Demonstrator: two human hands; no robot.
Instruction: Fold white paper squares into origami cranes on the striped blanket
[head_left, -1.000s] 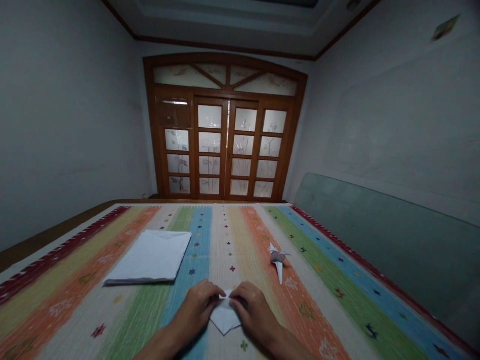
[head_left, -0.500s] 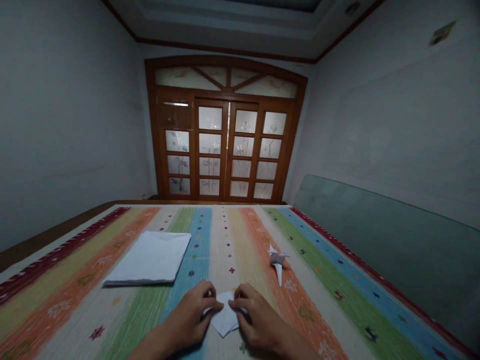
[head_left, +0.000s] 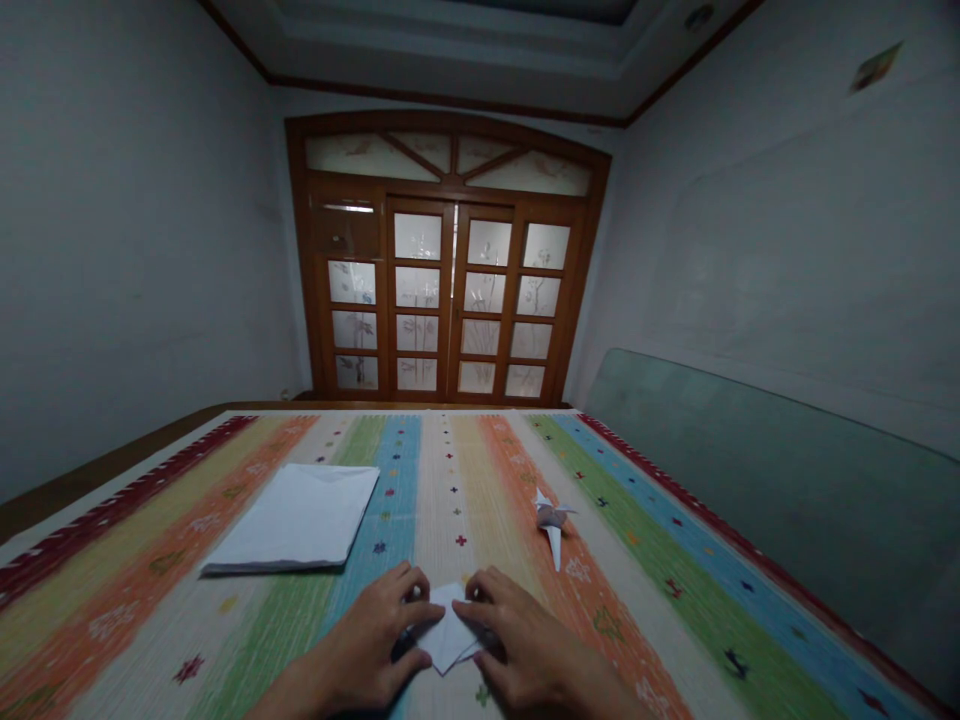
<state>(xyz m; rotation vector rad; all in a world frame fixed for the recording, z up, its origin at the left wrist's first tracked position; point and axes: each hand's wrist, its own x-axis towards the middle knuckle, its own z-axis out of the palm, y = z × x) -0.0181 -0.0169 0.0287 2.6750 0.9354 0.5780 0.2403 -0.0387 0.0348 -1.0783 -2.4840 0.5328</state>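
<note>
A small folded white paper (head_left: 448, 630) lies on the striped mat (head_left: 150, 600) close to me. My left hand (head_left: 375, 640) presses its left side with fingers curled over it. My right hand (head_left: 517, 645) presses the right side, thumb and forefinger meeting the left hand's at the paper's top edge. Much of the paper is hidden under both hands.
A stack of white sheets (head_left: 296, 518) lies to the left. A finished paper crane (head_left: 553, 522) sits to the right on the orange stripe. A green glass panel (head_left: 750, 480) leans along the right wall. Wooden glazed doors (head_left: 446, 300) stand at the far end.
Both hands have slid slightly toward me along the paper, and its lower point is now more covered. The view has shifted a little.
</note>
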